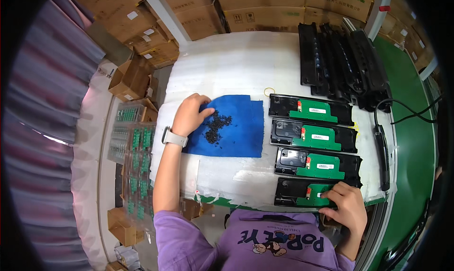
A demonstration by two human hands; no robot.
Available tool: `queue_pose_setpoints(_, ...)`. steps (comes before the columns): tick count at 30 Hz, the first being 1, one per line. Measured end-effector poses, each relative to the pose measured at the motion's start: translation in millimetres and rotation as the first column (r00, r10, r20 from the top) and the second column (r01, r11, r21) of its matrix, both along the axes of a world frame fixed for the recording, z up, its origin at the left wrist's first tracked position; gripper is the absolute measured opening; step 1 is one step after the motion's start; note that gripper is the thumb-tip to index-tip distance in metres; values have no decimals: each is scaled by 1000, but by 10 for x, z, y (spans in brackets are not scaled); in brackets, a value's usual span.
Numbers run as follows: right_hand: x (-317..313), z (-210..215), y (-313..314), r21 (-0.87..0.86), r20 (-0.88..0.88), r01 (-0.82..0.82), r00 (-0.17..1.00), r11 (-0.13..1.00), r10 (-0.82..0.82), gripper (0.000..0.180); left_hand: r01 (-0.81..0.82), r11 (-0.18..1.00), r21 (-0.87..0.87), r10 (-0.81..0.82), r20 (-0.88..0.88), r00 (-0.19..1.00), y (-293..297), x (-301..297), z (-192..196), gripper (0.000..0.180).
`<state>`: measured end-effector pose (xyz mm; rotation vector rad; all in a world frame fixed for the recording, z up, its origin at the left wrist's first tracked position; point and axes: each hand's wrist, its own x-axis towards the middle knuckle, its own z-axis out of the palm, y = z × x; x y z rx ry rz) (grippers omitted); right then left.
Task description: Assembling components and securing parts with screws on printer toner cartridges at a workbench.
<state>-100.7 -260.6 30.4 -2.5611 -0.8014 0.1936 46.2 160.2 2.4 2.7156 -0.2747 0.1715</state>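
A blue cloth (246,129) lies on the white-covered table, bearing a loose pile of small black pieces, seemingly screws (216,127). My left hand (190,112) is over the cloth's left edge, thumb and forefinger apart beside the pile. Right of the cloth, several black plastic housings (284,133) lie in a column, each with a green circuit board (324,137) that has a white label and a red part. At the nearest housing (286,191), my right hand (345,205) has fingers on the board and the thumb at the near edge, gripping it.
More black housings (309,53) are piled at the far right. A black bar-shaped tool (382,157) with a cable lies along the right edge. A yellow rubber band (269,91) sits beyond the cloth. Clear trays of green boards (137,172) stand at left; cardboard boxes (265,18) line the back.
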Motion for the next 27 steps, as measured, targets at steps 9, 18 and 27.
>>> queue_pose_setpoints(9, 26, 59, 58, -49, -59, 37, 997, 998, -40, 37, 143, 913, -381, -136, 45, 990, 46, -307, 110, 14)
queue_pose_setpoints(18, 69, 109, 124, -95, -95, 40, 994, 995, -49, 36, -52, 994, -94, 93, 505, 858, -40, -235, 11, 11)
queue_pose_setpoints(27, 80, 160, 40, -108, -99, 3, 995, 994, -13, 34, 94, 994, 52, -100, 115, 988, -434, -405, 14, 13)
